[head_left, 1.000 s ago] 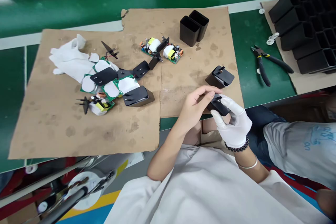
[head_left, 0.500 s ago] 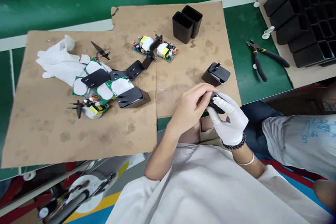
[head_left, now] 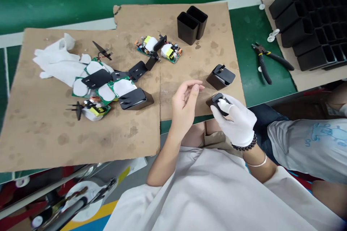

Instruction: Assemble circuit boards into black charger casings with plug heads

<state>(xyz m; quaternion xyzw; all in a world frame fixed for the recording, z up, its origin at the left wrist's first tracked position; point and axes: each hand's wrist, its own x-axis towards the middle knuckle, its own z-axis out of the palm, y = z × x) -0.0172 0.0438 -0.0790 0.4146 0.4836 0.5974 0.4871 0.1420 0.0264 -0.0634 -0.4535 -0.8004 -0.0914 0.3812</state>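
Note:
My bare left hand (head_left: 185,108) is raised over the cardboard's front edge, fingers loosely bent, thumb apart, holding nothing. To its right, my white-gloved right hand (head_left: 235,119) grips a black charger housing (head_left: 210,101), thumb and fingers at its top end. The glove covers part of that housing. Just beyond stands another black charger (head_left: 221,76) with a lid and plug pin on top. A third black charger (head_left: 137,99) lies to the left, beside green circuit boards with white pads (head_left: 106,94) and loose black plug covers (head_left: 138,71).
Two open black cases (head_left: 187,29) stand at the back of the cardboard (head_left: 141,130). Circuit boards (head_left: 170,52) and a crumpled white cloth (head_left: 58,59) lie leftward. Pliers (head_left: 264,61) and stacked black cases (head_left: 306,30) are at the right. A co-worker's shirt (head_left: 298,144) shows close by.
My left hand has let go of the black charger housing and drawn back left. My right hand still holds the housing, now slightly lower. The view has shifted a little.

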